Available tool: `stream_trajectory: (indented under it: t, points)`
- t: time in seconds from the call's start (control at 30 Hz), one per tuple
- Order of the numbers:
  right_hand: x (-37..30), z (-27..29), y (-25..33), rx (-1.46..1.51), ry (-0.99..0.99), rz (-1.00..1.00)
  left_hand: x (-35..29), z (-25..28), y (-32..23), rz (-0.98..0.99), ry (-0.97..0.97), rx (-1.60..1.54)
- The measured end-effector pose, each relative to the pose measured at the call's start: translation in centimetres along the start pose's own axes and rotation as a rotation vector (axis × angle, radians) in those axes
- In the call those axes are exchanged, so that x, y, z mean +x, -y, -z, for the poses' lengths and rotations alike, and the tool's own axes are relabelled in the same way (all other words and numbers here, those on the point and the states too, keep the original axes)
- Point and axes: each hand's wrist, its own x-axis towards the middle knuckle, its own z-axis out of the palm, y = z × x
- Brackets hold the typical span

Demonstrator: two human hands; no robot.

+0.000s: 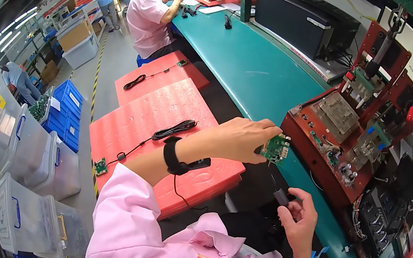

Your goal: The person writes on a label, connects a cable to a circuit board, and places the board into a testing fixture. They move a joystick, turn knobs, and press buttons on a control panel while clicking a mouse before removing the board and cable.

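My left hand (247, 140) reaches across to the right and pinches a green circuit board (275, 149) near the edge of the green workbench. Below the board, my right hand (300, 221) holds a small grey cylindrical piece (281, 197) between thumb and fingers. A thin wire seems to run from the board down to that piece. Under my left forearm lies a stack of red foam sheets (149, 114). On it rest a coiled black cable (176, 129) and a second small green circuit board (101, 166) joined to it.
A red test fixture (324, 143) with clamps stands on the green workbench (259, 77) at the right. Behind it are a black box-shaped machine (295, 23) and a screen. A co-worker (151, 16) sits farther along. Plastic bins (18, 207) line the left.
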Motion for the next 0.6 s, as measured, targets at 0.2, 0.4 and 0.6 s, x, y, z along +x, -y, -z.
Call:
stream_trajectory:
  t: [0.2, 0.4, 0.6]
  points:
    - [0.0, -0.6, 0.4, 0.318, 0.008, -0.028, 1.4, -0.4, 0.2, -0.125, -0.274, 0.108]
    - [0.7, -0.9, -0.5, 0.622, 0.176, -0.019, 2.9, 1.2, -1.5, -0.412, -0.866, 0.336]
    - [1.4, -1.4, 0.4, 0.168, 0.189, 0.176, 2.7, 5.0, -5.5, -0.768, -1.212, 0.352]
